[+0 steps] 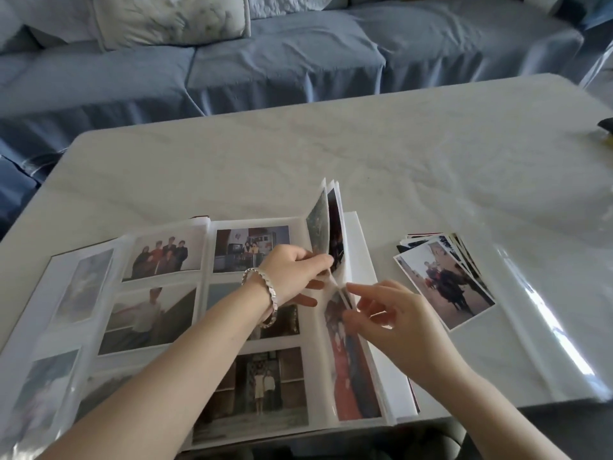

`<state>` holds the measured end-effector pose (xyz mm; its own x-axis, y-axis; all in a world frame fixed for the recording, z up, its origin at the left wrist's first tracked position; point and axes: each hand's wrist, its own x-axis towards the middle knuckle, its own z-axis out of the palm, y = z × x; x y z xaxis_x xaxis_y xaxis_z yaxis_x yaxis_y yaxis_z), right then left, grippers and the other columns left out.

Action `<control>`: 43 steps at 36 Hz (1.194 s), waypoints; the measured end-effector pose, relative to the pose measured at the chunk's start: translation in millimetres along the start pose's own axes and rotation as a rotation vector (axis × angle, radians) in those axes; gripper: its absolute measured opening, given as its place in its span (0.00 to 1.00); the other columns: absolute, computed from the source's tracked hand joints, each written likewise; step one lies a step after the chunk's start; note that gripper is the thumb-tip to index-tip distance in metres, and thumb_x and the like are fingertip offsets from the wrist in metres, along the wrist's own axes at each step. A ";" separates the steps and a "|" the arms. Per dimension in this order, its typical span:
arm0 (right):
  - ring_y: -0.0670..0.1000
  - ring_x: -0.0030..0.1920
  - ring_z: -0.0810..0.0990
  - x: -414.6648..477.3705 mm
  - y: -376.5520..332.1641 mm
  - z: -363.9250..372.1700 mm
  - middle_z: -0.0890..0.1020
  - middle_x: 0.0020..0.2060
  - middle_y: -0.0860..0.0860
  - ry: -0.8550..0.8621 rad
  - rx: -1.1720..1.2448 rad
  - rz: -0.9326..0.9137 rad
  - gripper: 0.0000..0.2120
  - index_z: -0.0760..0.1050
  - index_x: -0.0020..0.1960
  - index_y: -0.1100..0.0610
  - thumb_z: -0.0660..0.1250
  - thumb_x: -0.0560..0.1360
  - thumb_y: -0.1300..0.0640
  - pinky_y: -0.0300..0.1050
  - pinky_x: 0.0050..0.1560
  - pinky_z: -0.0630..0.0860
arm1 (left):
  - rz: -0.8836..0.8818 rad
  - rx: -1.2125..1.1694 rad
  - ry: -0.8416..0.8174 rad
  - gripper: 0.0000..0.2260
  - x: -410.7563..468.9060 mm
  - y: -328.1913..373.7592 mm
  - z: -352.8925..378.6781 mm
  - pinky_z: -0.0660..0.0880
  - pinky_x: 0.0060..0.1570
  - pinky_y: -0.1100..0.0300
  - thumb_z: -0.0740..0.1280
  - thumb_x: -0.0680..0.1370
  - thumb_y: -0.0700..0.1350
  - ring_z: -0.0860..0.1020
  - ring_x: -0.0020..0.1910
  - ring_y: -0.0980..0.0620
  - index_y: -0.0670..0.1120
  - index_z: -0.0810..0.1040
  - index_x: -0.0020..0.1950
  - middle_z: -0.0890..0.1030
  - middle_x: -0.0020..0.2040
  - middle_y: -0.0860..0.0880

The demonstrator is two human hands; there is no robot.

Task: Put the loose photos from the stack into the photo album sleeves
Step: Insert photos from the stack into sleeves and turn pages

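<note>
A blue slip-covered sofa [282, 61] with a pale patterned cushion [172, 18] fills the top of the frame. Below it a white marble-look table [365, 144] carries the open photo album [159, 293] at lower left, its flat sleeves filled with prints. A few album pages [335, 234] stand upright at center. The stack of loose photos [444, 280] lies fanned at center right, just beside the album. The left hand [292, 277], with a silver bracelet [265, 293] on its wrist, pinches the standing pages. Close beside it, the right hand [388, 320] has thumb and forefinger at the same pages' edge; I cannot tell whether it grips.
</note>
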<state>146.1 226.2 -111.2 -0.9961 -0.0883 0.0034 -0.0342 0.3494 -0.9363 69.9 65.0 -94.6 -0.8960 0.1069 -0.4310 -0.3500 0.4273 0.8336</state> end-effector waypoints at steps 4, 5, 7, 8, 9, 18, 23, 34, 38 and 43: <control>0.39 0.38 0.81 0.2 1.2 -4.2 0.81 0.39 0.42 -0.002 0.010 0.080 0.10 0.77 0.49 0.40 0.70 0.70 0.51 0.28 0.37 0.74 | 0.009 0.122 0.101 0.19 1.9 -7.7 -6.2 0.69 0.19 0.70 0.65 0.73 0.36 0.71 0.18 0.62 0.44 0.65 0.23 0.68 0.18 0.55; 0.37 0.39 0.80 -0.1 2.2 -6.6 0.80 0.40 0.40 0.014 -0.031 0.078 0.09 0.76 0.49 0.39 0.69 0.71 0.50 0.26 0.37 0.73 | 0.009 0.155 0.116 0.17 1.1 -10.4 -9.5 0.64 0.18 0.72 0.66 0.72 0.36 0.67 0.15 0.62 0.43 0.65 0.24 0.65 0.16 0.56; 0.35 0.42 0.79 -0.6 4.7 -12.0 0.79 0.43 0.39 0.040 -0.132 0.085 0.09 0.75 0.51 0.42 0.67 0.71 0.48 0.26 0.38 0.73 | -0.014 0.164 0.168 0.15 -0.7 -21.0 -20.7 0.61 0.19 0.71 0.66 0.71 0.36 0.65 0.17 0.62 0.42 0.67 0.26 0.65 0.17 0.57; 0.36 0.43 0.79 -0.5 6.3 -14.5 0.78 0.46 0.39 0.042 -0.183 0.098 0.11 0.75 0.54 0.44 0.66 0.72 0.47 0.27 0.40 0.74 | -0.030 0.150 0.190 0.14 -2.8 -27.1 -26.9 0.64 0.23 0.69 0.66 0.71 0.35 0.68 0.21 0.60 0.41 0.68 0.27 0.69 0.19 0.55; 0.38 0.45 0.79 0.2 8.2 -16.4 0.77 0.49 0.40 0.036 -0.237 0.115 0.14 0.76 0.57 0.47 0.66 0.73 0.48 0.30 0.44 0.74 | -0.044 0.134 0.199 0.12 -6.5 -31.8 -33.6 0.66 0.29 0.65 0.65 0.72 0.35 0.71 0.27 0.55 0.40 0.70 0.29 0.73 0.24 0.50; 0.37 0.50 0.69 23.5 -8.0 19.7 0.71 0.52 0.38 -0.108 -0.427 0.018 0.14 0.75 0.61 0.49 0.66 0.75 0.52 0.26 0.47 0.63 | 0.099 0.067 0.379 0.21 -54.3 -53.4 -112.8 0.70 0.55 0.60 0.64 0.77 0.38 0.75 0.57 0.51 0.42 0.67 0.71 0.76 0.60 0.47; 0.30 0.46 0.70 40.7 -33.9 66.2 0.74 0.54 0.39 -0.230 -0.393 -0.194 0.12 0.76 0.59 0.49 0.65 0.76 0.53 0.17 0.49 0.61 | 0.120 -0.025 0.590 0.23 -68.9 -66.3 -175.8 0.68 0.65 0.48 0.64 0.77 0.35 0.74 0.62 0.42 0.39 0.65 0.71 0.74 0.64 0.39; 0.42 0.71 0.60 61.7 -62.0 160.0 0.58 0.73 0.40 -0.559 -0.584 -0.358 0.21 0.64 0.71 0.45 0.59 0.79 0.48 0.31 0.64 0.56 | -0.188 0.451 0.718 0.21 -68.1 -141.1 -257.6 0.66 0.63 0.49 0.57 0.79 0.34 0.70 0.65 0.39 0.42 0.64 0.72 0.71 0.68 0.39; 0.42 0.74 0.51 61.2 -51.2 175.0 0.51 0.75 0.41 -0.638 -0.664 -0.349 0.24 0.59 0.74 0.45 0.58 0.79 0.48 0.38 0.71 0.53 | -0.341 0.590 0.735 0.24 -69.6 -155.9 -249.4 0.69 0.59 0.47 0.57 0.78 0.36 0.72 0.60 0.36 0.45 0.59 0.74 0.72 0.64 0.36; 0.39 0.74 0.42 54.3 -30.9 181.0 0.46 0.74 0.38 -0.558 -0.635 -0.345 0.24 0.57 0.73 0.45 0.57 0.79 0.45 0.34 0.69 0.51 | 0.119 0.777 0.616 0.22 -69.9 -149.2 -203.2 0.51 0.71 0.58 0.59 0.80 0.44 0.55 0.74 0.45 0.43 0.62 0.73 0.56 0.75 0.42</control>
<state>107.9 41.7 -145.7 -0.7437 -0.6640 -0.0771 -0.5261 0.6526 -0.5454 129.2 -188.6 -118.7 -0.9760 -0.2031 0.0788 -0.1699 0.9361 0.3080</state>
